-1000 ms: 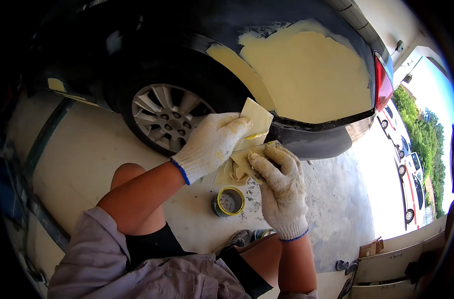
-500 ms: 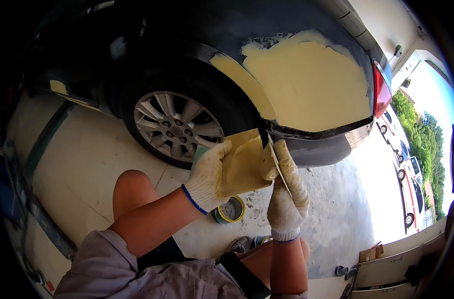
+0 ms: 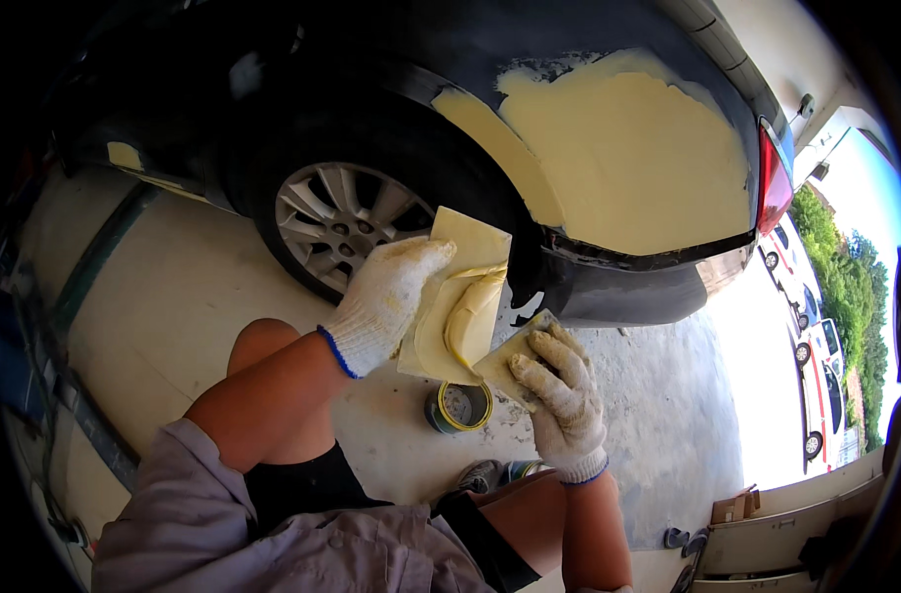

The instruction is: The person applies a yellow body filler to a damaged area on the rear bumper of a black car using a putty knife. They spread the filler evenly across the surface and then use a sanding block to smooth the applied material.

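Note:
Both my hands wear white knit gloves with blue cuffs. My left hand (image 3: 383,301) grips a flat yellow board (image 3: 457,296) loaded with a ridge of yellow filler paste. My right hand (image 3: 561,387) holds a small flat spreader (image 3: 515,358), its edge touching the board's lower right side. Behind both stands a dark car, its rear quarter panel covered by a wide patch of yellow filler (image 3: 623,158). The rear wheel (image 3: 337,222) sits just left of the board.
An open tin of filler (image 3: 460,406) stands on the concrete floor below my hands. My knees and a shoe (image 3: 482,476) are beneath. The red tail light (image 3: 773,178) marks the car's rear corner. Cardboard boxes (image 3: 737,506) and parked cars (image 3: 816,376) lie to the right.
The board has turned its pasted face toward me and risen slightly. My right hand has dropped its upright spreader and brought it flat against the board's lower edge.

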The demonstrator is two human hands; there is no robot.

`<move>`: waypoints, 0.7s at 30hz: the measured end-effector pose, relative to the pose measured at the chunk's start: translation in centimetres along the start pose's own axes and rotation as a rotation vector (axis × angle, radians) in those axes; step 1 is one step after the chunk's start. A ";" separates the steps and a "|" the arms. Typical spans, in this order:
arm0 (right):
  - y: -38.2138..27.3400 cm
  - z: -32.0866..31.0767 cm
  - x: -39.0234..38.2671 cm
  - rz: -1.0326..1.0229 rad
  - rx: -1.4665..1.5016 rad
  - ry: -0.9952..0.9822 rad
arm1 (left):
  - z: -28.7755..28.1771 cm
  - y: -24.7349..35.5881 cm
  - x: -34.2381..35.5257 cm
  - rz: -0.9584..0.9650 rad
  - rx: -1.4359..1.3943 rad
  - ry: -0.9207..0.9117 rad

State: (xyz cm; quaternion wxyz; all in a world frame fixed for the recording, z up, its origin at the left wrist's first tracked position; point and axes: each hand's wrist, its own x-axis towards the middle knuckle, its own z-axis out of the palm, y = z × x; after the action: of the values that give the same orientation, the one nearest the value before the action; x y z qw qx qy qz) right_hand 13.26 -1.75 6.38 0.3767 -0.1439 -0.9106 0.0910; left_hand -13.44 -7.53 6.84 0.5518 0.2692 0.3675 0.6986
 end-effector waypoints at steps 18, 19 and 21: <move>-3.2 -0.6 5.9 0.093 -0.176 -0.070 | 1.6 0.4 1.1 0.065 0.342 -0.128; -3.4 -0.4 5.4 0.088 -0.178 -0.095 | 1.8 0.7 1.2 0.111 0.473 -0.091; -4.0 0.1 4.6 0.079 -0.201 -0.116 | 2.5 1.8 1.1 0.207 0.564 -0.045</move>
State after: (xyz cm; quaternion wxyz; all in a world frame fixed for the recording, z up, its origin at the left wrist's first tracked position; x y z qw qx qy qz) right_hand 9.28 -4.01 10.46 0.3032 -0.2113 -0.9289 0.0224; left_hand -12.80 -6.13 9.70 0.3890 0.4632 0.5054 0.6154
